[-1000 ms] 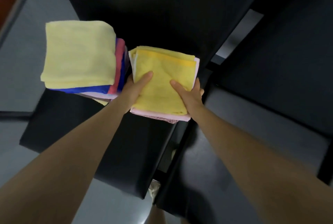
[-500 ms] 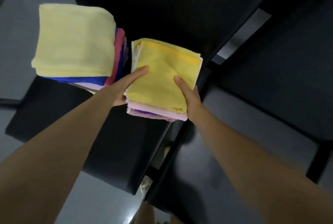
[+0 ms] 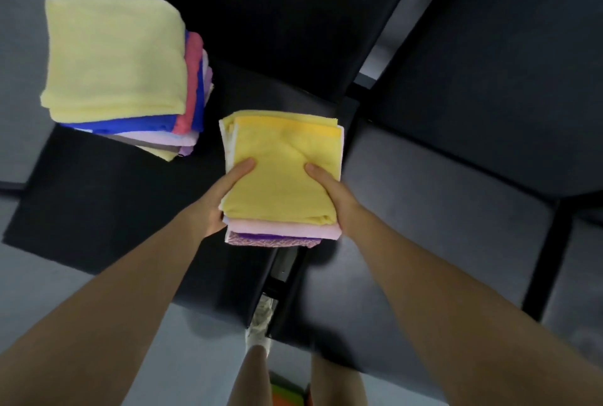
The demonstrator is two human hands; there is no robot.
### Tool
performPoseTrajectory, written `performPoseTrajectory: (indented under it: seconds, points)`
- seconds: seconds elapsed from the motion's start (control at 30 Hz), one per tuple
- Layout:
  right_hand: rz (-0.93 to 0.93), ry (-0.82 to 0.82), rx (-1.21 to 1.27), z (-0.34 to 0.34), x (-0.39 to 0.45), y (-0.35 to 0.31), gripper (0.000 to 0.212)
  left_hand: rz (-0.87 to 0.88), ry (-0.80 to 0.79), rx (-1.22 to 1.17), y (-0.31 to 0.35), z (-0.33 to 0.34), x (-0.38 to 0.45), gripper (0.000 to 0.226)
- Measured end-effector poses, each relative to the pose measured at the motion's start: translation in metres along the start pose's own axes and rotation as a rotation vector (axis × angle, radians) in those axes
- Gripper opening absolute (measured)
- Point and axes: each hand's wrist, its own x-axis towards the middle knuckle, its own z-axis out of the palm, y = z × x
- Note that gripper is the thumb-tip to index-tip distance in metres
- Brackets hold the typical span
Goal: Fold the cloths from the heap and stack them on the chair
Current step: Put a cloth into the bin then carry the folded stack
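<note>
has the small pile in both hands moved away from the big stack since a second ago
Yes. The small pile sat right beside the big stack; now it is lower and to the right, with dark chair showing between.

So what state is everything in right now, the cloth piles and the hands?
Tall pile of folded cloths, pale yellow on top: resting on black chair.
Small stack of folded cloths, yellow on top: gripped at both sides.
Left hand: holding small stack.
Right hand: holding small stack.

We look down on a grey floor (image 3: 29,291) under dim light. Black padded seats (image 3: 440,219) stand close together, dark backrests (image 3: 261,14) rising beyond them, with a pale strip of floor showing between two.
</note>
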Motion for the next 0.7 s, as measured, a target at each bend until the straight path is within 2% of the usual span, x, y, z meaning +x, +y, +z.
performPoseTrajectory:
  seconds: [0.07,0.13,0.27,0.33,0.47,0.5,0.57,0.6,0.63,0.7]
  points:
    - [0.038,0.019,0.015,-0.003,-0.011,0.008,0.105,-0.026,0.003,-0.006,-0.005,0.008,-0.014,0.051]
    - [0.059,0.052,0.035,-0.008,-0.027,0.021,0.114,-0.056,-0.016,0.012,-0.013,0.015,-0.029,0.042]
    - [0.03,0.058,0.146,-0.022,-0.079,0.046,0.105,-0.075,-0.041,0.104,-0.019,0.034,-0.059,0.052]
    - [0.004,0.077,0.171,-0.031,-0.108,0.049,0.105,-0.061,-0.07,0.153,-0.016,0.046,-0.072,0.068]
    - [-0.084,0.172,0.225,-0.079,-0.209,0.035,0.095,-0.053,-0.177,0.325,-0.011,0.134,-0.123,0.095]
    - [-0.098,0.19,0.252,-0.093,-0.232,0.032,0.089,-0.051,-0.192,0.357,-0.012,0.16,-0.137,0.094]
    - [-0.139,0.244,0.319,-0.129,-0.278,0.028,0.079,-0.041,-0.224,0.394,-0.017,0.215,-0.159,0.064]
    - [-0.154,0.269,0.361,-0.148,-0.301,0.029,0.08,-0.032,-0.239,0.409,-0.022,0.245,-0.17,0.046]
    - [-0.172,0.292,0.396,-0.167,-0.321,0.031,0.083,-0.026,-0.234,0.423,-0.029,0.27,-0.178,0.036]
    - [-0.226,0.317,0.478,-0.207,-0.369,0.039,0.078,-0.028,-0.255,0.472,-0.048,0.33,-0.199,0.03]
